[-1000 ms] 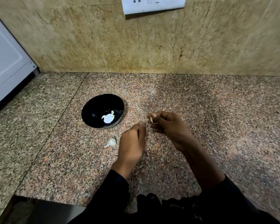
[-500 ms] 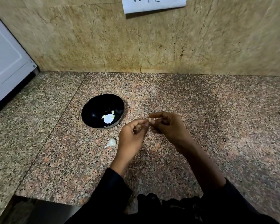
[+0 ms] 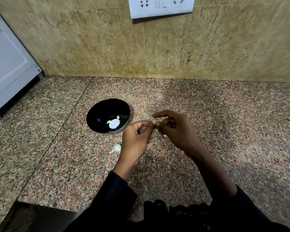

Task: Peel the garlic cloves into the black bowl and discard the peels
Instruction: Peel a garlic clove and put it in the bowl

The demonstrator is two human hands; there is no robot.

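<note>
The fingers (image 3: 155, 115) of the right hand (image 3: 177, 131) curl around a small pale garlic clove (image 3: 154, 121), pinching it between thumb and forefinger, while the fingertips of the left hand (image 3: 136, 139) close on the same clove from the other side. Half a second ago the two hands met in much the same way; a second ago they were slightly apart, the left one lower and clear of the clove. Most of the clove is covered by the fingertips, so how much skin remains on it is hard to make out.

Just left of the hands stands the round glossy black bowl (image 3: 97, 118), holding a few whitish peeled cloves (image 3: 113, 123) whose number I cannot tell. An unpeeled white clove with a pointed tail (image 3: 116, 148) lies on the speckled granite desk (image 3: 224, 124), nearer the edge than the bowl and just beside the left wrist; neither it nor the bowl has shifted. Black sleeves (image 3: 114, 195) cover both forearms and are cut off at the bottom. A white switch plate (image 3: 161, 7) on the beige stone wall is cropped at the top.
</note>
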